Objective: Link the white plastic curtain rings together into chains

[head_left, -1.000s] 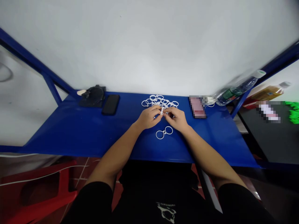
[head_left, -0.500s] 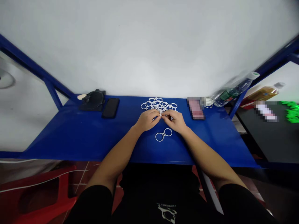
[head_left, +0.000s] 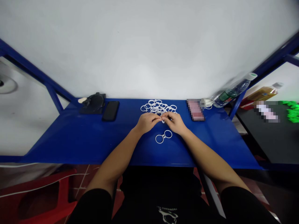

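Observation:
My left hand (head_left: 146, 122) and my right hand (head_left: 174, 122) meet fingertip to fingertip over the blue table. Both are closed in a pinch on a small white plastic ring piece (head_left: 163, 121), mostly covered by the fingers. Just beyond the hands lies a pile of white plastic rings (head_left: 158, 106), many with small clip-like ends. Nearer to me, a pair of white rings (head_left: 159, 139) lies flat, the two touching or joined at their small ends; I cannot tell which.
On the blue table (head_left: 77, 137), a black phone (head_left: 111, 111) and a dark crumpled item (head_left: 94, 104) lie at left. To the right are a blurred-out pink phone-like item (head_left: 195, 110), a white cable (head_left: 207, 103) and a leaning plastic bottle (head_left: 231, 93). A wall stands behind.
Both hands have tipped over slightly, and the white piece between the fingertips now shows below them instead of above. The view has shifted a little. The ring pair stays put.

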A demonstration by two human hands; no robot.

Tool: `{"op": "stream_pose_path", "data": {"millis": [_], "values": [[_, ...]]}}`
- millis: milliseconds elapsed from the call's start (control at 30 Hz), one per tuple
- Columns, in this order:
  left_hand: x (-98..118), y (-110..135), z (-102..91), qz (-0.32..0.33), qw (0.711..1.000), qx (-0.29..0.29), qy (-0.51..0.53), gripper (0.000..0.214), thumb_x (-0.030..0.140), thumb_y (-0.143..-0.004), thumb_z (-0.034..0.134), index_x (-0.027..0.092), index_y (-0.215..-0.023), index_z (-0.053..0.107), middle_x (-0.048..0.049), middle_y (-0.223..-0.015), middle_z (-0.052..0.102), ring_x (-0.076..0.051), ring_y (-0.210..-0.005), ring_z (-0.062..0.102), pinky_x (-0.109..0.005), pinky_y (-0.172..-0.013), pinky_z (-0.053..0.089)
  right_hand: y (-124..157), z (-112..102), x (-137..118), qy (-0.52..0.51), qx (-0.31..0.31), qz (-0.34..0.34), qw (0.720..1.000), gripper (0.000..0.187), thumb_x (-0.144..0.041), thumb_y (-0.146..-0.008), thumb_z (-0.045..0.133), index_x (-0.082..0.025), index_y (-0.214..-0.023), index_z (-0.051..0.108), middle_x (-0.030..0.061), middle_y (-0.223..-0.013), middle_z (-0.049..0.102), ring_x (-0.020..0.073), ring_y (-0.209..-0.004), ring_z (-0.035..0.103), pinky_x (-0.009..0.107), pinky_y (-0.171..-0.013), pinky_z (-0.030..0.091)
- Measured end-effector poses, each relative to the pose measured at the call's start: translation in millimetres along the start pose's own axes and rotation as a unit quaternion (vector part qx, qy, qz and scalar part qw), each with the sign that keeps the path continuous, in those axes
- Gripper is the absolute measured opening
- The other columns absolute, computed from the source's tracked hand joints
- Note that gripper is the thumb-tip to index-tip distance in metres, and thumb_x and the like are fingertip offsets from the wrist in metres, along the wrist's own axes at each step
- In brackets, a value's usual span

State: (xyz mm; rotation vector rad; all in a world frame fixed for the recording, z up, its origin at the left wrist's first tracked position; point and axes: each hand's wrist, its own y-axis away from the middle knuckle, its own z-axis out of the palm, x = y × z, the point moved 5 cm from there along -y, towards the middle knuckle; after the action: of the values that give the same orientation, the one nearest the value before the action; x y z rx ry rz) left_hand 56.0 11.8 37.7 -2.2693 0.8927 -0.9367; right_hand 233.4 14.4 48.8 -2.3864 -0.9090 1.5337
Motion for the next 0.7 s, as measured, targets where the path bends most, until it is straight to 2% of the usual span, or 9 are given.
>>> {"op": "stream_pose_path", "data": {"millis": [133,300,400,500,533,600,700], "values": [[1,0,1.3,-0.022,1.0,-0.004,0.017,0.024,0.04,-0.101,0.067,0.022,-0.089,0.077,-0.0013,-0.079,0.079,-0.015,-0.07,0.072,-0.028,-0.072,0.055,0,5,3,-0.038,-0.001,0.034,0.999,0.021,-0.039,-0.103,0.06,-0.021,-0.097,0.067,-0.0005,-0.072,0.063,0.0146,-0.063,0.056,0.027,-0.062,0.045],[3,-3,-2.1,-0.052,0.997,-0.046,0.034,0.024,0.038,-0.101,0.066,0.021,-0.088,0.076,-0.0014,-0.08,0.078,-0.014,-0.07,0.07,-0.027,-0.07,0.053,0,9,8,-0.061,-0.005,0.047,0.997,0.02,-0.04,-0.102,0.06,-0.022,-0.096,0.066,-0.0023,-0.069,0.06,0.0143,-0.061,0.054,0.027,-0.06,0.043],[6,-6,-6.0,-0.056,0.994,-0.086,0.039,0.017,0.031,-0.099,0.066,0.02,-0.089,0.074,-0.0012,-0.081,0.076,-0.015,-0.073,0.069,-0.029,-0.073,0.053,-3,-4,9,-0.008,0.019,0.05,0.999,0.021,-0.041,-0.1,0.062,-0.022,-0.098,0.067,-0.0003,-0.074,0.066,0.0147,-0.064,0.057,0.027,-0.062,0.044],[14,-7,-4.2,-0.019,0.989,-0.139,0.051,0.01,0.024,-0.094,0.067,0.02,-0.086,0.071,-0.0032,-0.09,0.075,-0.018,-0.086,0.069,-0.035,-0.085,0.054,-7,-31,10,0.09,0.052,0.046,0.994,0.02,-0.037,-0.101,0.06,-0.02,-0.097,0.07,0.0042,-0.086,0.073,0.0164,-0.071,0.062,0.029,-0.068,0.045],[18,-6,-1.5,-0.006,0.986,-0.158,0.057,0.009,0.023,-0.092,0.068,0.02,-0.085,0.07,-0.0042,-0.096,0.075,-0.02,-0.092,0.069,-0.037,-0.089,0.054,-8,-40,12,0.118,0.044,0.048,0.991,0.019,-0.035,-0.1,0.061,-0.02,-0.095,0.071,0.0049,-0.087,0.074,0.017,-0.073,0.063,0.029,-0.069,0.045],[25,-3,7.2,0.01,0.977,-0.201,0.068,0.007,0.023,-0.089,0.071,0.02,-0.083,0.07,-0.0055,-0.104,0.075,-0.021,-0.099,0.069,-0.039,-0.094,0.053,-10,-49,16,0.157,-0.025,0.053,0.986,0.012,-0.027,-0.096,0.062,-0.02,-0.093,0.072,0.0042,-0.088,0.075,0.0175,-0.075,0.064,0.029,-0.071,0.044],[35,3,23.0,0.016,0.962,-0.264,0.072,0.007,0.027,-0.088,0.075,0.02,-0.091,0.073,-0.006,-0.107,0.075,-0.023,-0.102,0.068,-0.04,-0.095,0.053,-8,-52,24,0.207,-0.113,0.067,0.97,0.011,-0.018,-0.09,0.063,-0.021,-0.095,0.073,0.0034,-0.091,0.075,0.0183,-0.08,0.065,0.029,-0.074,0.043]]}}
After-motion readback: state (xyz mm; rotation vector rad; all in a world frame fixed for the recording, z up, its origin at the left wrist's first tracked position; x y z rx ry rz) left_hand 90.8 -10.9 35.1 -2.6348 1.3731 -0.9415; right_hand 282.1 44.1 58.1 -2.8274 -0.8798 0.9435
